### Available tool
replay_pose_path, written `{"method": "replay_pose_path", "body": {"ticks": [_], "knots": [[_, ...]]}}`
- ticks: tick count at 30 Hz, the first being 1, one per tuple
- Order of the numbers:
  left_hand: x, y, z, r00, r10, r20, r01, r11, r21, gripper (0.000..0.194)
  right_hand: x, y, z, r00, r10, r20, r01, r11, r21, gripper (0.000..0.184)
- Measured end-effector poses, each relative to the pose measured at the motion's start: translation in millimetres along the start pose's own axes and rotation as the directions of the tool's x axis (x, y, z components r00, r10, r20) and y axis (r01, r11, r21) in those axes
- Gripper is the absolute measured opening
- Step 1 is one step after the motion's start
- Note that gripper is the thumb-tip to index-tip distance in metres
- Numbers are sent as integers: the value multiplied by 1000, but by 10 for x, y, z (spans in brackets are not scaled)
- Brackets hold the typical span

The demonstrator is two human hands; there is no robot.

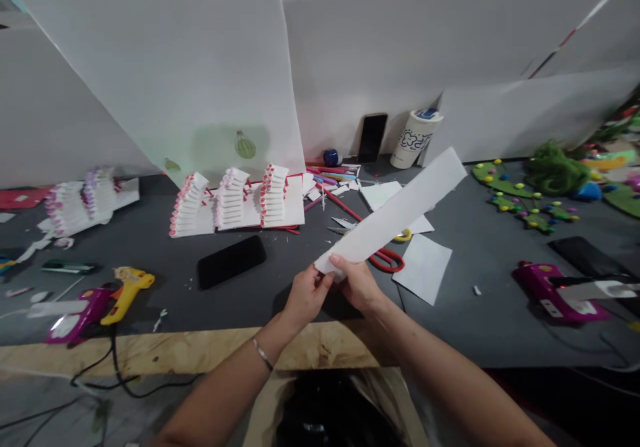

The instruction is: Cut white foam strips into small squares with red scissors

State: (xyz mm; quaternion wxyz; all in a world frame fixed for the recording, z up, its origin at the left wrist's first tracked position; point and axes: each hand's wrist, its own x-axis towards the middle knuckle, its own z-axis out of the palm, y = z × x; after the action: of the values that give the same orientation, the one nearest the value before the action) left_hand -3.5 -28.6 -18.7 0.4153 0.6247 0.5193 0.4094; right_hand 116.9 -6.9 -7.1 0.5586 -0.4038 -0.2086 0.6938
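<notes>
A long white paper strip (400,214) is held above the dark table, slanting up to the right. My left hand (306,294) pinches its lower left end. Close beside it, my right hand (356,282) grips the same end, thumb on top of the paper. Beneath and behind the strip lie scissors with red handles (387,260), partly covered by it. A yellow scissor handle (403,235) shows at the strip's lower edge. White paper pieces (424,268) lie to the right of my hands.
Rows of red-tipped white sticks on cards (274,197) stand at the back. A black phone (232,262), a yellow glue gun (126,294) and a purple power strip (83,317) lie left. A white cup (415,142) stands behind. Green crafts (507,180) and another power strip (557,294) are right.
</notes>
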Motion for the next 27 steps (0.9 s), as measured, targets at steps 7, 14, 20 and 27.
{"method": "replay_pose_path", "body": {"ticks": [7,14,20,27], "knots": [[18,4,-39,997,65,-42,-62,996,58,35,18,-30,14,997,-2,71,3,1000,-9,40],[10,-68,-65,996,41,-84,-37,998,44,39,62,-10,95,995,-67,75,69,997,-33,33],[39,-35,-84,986,14,-165,-25,998,-65,40,105,-34,144,988,-74,139,83,995,-58,38],[-2,12,-51,988,-60,-145,33,983,-178,43,116,-9,64,966,-8,257,32,996,-89,48]]}}
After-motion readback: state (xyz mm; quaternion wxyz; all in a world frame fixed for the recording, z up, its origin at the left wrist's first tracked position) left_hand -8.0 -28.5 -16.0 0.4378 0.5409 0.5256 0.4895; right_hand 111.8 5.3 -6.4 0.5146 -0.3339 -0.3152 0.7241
